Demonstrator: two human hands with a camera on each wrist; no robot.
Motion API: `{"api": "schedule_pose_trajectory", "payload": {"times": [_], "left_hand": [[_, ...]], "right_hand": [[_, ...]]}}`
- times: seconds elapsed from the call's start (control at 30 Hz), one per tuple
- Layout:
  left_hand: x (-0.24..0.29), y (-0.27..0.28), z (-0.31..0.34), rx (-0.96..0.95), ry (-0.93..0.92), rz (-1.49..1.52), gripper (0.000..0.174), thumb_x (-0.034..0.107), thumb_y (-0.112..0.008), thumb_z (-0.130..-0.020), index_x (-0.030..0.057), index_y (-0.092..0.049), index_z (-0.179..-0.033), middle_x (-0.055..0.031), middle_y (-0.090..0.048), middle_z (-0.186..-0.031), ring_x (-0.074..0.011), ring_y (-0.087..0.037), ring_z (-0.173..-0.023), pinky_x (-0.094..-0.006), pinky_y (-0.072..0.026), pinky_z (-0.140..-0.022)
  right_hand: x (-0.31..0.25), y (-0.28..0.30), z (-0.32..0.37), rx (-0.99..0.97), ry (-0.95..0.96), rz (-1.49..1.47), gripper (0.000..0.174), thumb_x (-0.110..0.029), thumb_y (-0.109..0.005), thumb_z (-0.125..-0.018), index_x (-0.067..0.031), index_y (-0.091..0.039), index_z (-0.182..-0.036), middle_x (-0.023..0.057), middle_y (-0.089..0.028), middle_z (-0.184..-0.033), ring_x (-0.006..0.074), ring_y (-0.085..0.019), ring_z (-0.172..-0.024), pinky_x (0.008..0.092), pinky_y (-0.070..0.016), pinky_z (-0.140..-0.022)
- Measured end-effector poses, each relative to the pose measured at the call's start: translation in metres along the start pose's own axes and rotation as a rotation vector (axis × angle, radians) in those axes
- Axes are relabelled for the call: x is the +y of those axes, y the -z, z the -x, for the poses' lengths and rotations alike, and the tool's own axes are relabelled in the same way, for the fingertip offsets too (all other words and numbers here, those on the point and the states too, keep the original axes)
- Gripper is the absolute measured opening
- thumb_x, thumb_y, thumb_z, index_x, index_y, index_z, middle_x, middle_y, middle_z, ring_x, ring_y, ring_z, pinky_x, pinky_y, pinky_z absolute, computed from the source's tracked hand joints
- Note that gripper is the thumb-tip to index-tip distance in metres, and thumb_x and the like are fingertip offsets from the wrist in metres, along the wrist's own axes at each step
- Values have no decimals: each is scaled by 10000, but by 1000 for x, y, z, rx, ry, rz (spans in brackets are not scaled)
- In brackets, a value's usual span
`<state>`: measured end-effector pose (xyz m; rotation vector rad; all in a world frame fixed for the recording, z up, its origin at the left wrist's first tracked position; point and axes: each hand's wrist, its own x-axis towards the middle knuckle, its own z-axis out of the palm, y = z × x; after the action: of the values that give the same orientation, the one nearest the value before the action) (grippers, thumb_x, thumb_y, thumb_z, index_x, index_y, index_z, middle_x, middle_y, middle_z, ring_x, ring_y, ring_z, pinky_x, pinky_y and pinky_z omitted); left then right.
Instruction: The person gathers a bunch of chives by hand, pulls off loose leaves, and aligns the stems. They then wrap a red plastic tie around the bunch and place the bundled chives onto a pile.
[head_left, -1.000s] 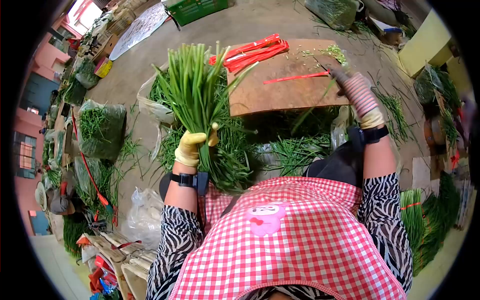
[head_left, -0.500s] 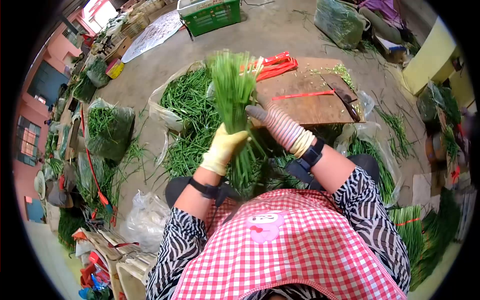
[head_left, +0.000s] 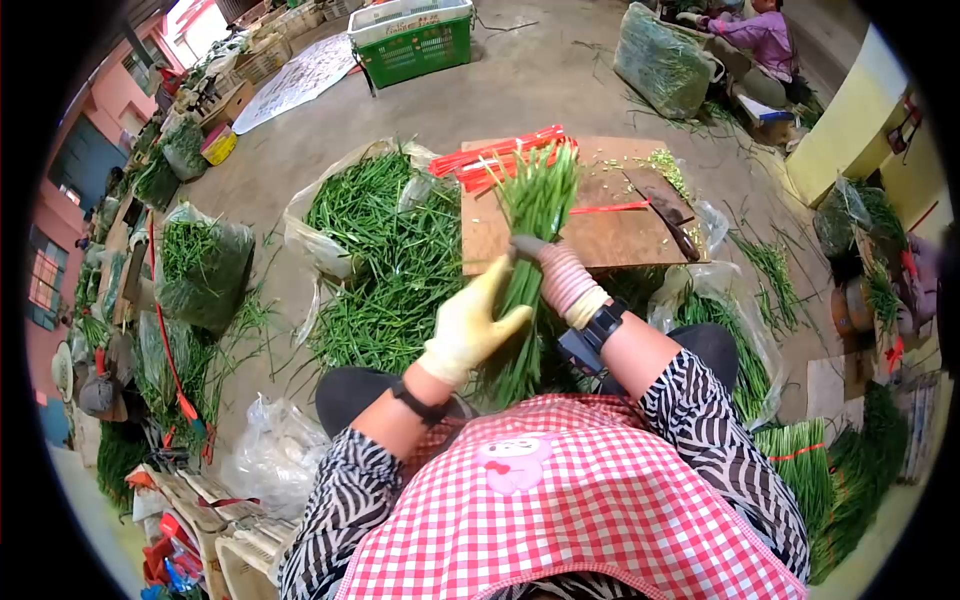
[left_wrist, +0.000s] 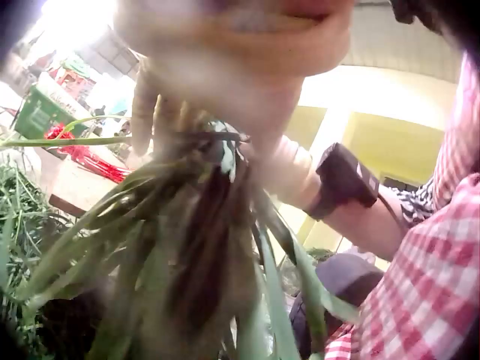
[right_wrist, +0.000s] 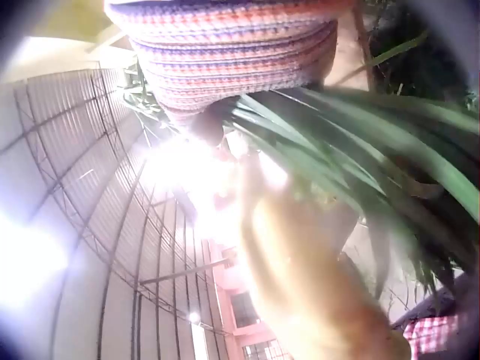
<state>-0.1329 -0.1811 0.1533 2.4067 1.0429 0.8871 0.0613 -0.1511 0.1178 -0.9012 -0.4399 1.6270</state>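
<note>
A bunch of long flat green leaves, like garlic chives (head_left: 537,200), stands tilted in front of me with its cut ends up. My right hand (head_left: 560,275), in a striped glove with dark fingertips, grips the bunch around its middle. On the other side is my left hand (head_left: 470,325) in a pale yellow glove, thumb spread and fingers straight, with fingertips right at the stems. Leaf ends (left_wrist: 277,277) fan downward in the left wrist view. Behind the bunch, a wooden board (head_left: 590,245) carries a single red strip (head_left: 615,208) and a dark-handled knife (head_left: 682,238).
A heap of red strips (head_left: 490,160) lies on the board's far left. Open plastic bags of loose greens (head_left: 385,220) stand left of it. Tied bundles (head_left: 800,455) lie at right. Farther off are a green crate (head_left: 415,55) and a seated person in purple (head_left: 755,40).
My right hand has come from the board's right side to the bunch and grips it. The left hand's grip has loosened, its fingers now straight. The bunch has moved right, toward the board.
</note>
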Motion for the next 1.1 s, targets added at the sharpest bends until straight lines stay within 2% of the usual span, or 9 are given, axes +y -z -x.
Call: {"api": "schedule_pose_trajectory", "payload": {"times": [0.1, 0.17, 0.23, 0.5, 0.6, 0.8, 0.97, 1.0, 1.1], "left_hand": [[-43, 9, 2, 131, 309, 378, 670, 295, -795, -903, -1, -535, -1445, -189, -695, -1273, -286, -704, -1085, -395, -547, -1001], [-51, -3, -12, 222, 336, 754, 726, 347, -741, -958, -4, -440, -1519, -182, -549, -1483, -278, -484, -1404, -405, -347, -1206], [-42, -6, -23, -144, 267, 1077, 687, 370, -680, -1005, 21, -423, -1538, -122, -539, -1498, -185, -475, -1411, -371, -372, -1190], [-37, -1, 0, -743, 532, 1267, 551, 282, -812, -859, 13, -664, -1316, -75, -735, -1160, -204, -672, -1067, -345, -512, -960], [-31, 5, 3, -720, 590, 1180, 466, 134, -795, -833, 10, -685, -1269, -60, -718, -1071, -187, -642, -1008, -331, -507, -927], [-45, 9, 15, -687, 737, 1268, 493, -5, -757, -835, -48, -621, -1307, -107, -714, -1065, -209, -703, -890, -334, -571, -868], [-62, 13, 19, -653, 704, 1168, 642, 44, -771, -826, -33, -558, -1427, -56, -688, -952, -161, -661, -800, -307, -531, -759], [-62, 15, 18, -614, 697, 1179, 662, 42, -770, -825, -35, -543, -1442, -55, -683, -950, -160, -655, -791, -305, -529, -751], [-65, 16, 13, -537, 698, 1178, 687, 34, -764, -832, -29, -514, -1469, -54, -671, -965, -156, -639, -775, -308, -525, -726]], "right_hand": [[-8, 2, 16, -53, -44, -49, 199, -215, -780, -887, -54, -713, -982, 48, -717, -888, 155, -677, -815, 331, -553, -826], [0, 1, 20, -268, 95, 177, 236, -206, -783, -886, -37, -719, -1037, 55, -724, -940, 150, -681, -874, 327, -558, -835], [0, -18, 32, -265, -5, 43, 304, -179, -789, -881, -39, -722, -1142, 72, -727, -1020, 148, -677, -981, 335, -572, -840], [-16, -26, 40, -194, 266, 681, 321, -240, -758, -906, -52, -677, -1153, -11, -691, -977, 105, -618, -855, 310, -537, -763], [-26, -24, 26, -110, 150, 282, 293, -236, -735, -941, -73, -699, -1183, -1, -711, -988, 117, -645, -864, 300, -542, -770], [-86, -9, 0, 60, 896, 1264, 335, -168, -685, -979, -19, -663, -1278, 143, -719, -1157, 234, -692, -939, 336, -553, -827], [-130, 47, -2, 505, 891, 2003, 263, -220, -636, -1006, -15, -687, -1163, 173, -722, -957, 364, -685, -872, 425, -549, -763], [-147, 41, 15, 268, 702, 1720, 296, -260, -669, -976, -14, -680, -1142, 190, -732, -1024, 363, -695, -937, 441, -547, -769], [-142, 61, 36, -299, 330, 2138, 453, -254, -761, -880, -15, -672, -1255, 237, -724, -1143, 389, -687, -1081, 453, -553, -913]]}}
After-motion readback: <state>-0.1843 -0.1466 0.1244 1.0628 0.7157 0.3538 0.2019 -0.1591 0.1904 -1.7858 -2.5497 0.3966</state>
